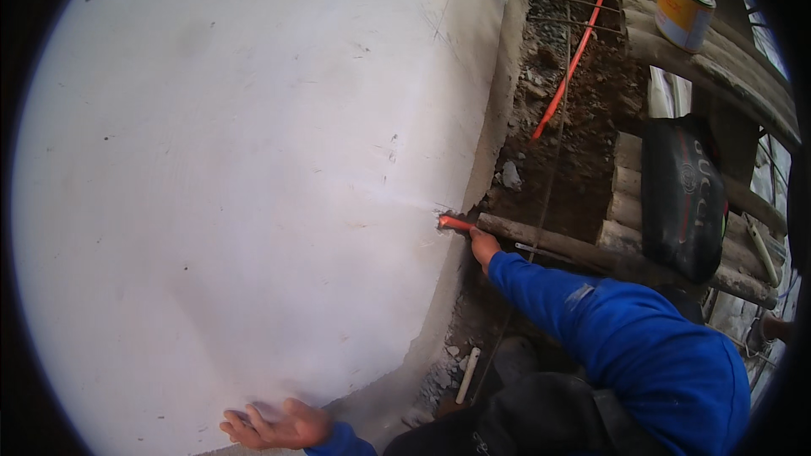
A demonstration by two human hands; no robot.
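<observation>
My right hand [484, 247], at the end of a blue sleeve, is closed round a short orange tube-like piece [456, 223]. The far end of that piece meets a dark, chipped spot near the edge of the white wall [253, 160]; whether it goes into a hole there I cannot tell. Down at the lower left, my left hand [277, 426] is held with its fingers spread, palm turned up, in front of the wall. It holds nothing, and whether it touches the wall is unclear.
Beyond the wall's edge is dirt and rubble with thin metal rods and a long orange pipe [574, 67]. Rough wooden poles [625, 203] at right bear a black bag [686, 194] and a yellow-and-white can [685, 8]. A pale stick [467, 376] lies near my legs.
</observation>
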